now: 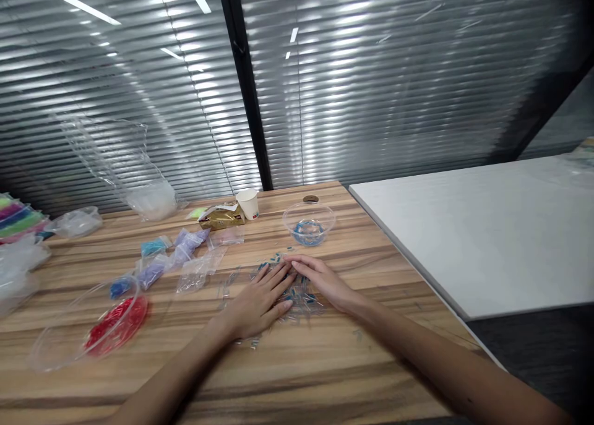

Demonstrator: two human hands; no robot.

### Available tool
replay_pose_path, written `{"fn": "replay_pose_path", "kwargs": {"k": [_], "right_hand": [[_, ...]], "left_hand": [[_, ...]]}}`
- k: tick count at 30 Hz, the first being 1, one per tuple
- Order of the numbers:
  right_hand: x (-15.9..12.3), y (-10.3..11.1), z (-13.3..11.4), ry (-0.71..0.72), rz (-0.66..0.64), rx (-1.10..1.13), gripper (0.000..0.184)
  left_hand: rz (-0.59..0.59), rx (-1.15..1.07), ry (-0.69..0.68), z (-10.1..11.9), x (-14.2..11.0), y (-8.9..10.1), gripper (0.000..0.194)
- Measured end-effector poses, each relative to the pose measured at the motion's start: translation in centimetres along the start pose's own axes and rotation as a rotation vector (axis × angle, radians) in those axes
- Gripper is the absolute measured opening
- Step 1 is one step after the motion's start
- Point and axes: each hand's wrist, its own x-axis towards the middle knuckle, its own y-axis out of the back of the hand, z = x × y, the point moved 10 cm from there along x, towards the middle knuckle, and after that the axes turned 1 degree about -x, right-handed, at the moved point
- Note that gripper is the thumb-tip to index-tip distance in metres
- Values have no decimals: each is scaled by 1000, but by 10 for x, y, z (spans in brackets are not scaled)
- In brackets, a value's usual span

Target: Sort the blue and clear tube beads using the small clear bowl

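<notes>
Both my hands lie flat on a wooden table (325, 375), fingers stretched out. My left hand (260, 298) and my right hand (322, 281) meet at the fingertips over a scattered pile of small clear and blue tube beads (301, 301). The beads spread between and under my fingers. Just beyond the pile stands a clear plastic bowl (309, 223) with blue beads in its bottom. Neither hand grips anything that I can see.
At the left lie a clear bowl with red beads (116, 326), small plastic bags of blue and purple beads (158, 261), empty bags (199, 270), a paper cup (249, 203), a gold packet (223, 216) and a large clear bag (139, 184). A white table (487, 233) adjoins on the right.
</notes>
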Motion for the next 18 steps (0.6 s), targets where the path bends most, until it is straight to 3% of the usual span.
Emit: {"fn": "replay_pose_path", "kwargs": {"k": [18], "right_hand": [[1,-4,-1,2,-26,6,38]], "left_hand": [[-15,5,24,4,2,10,53]]}}
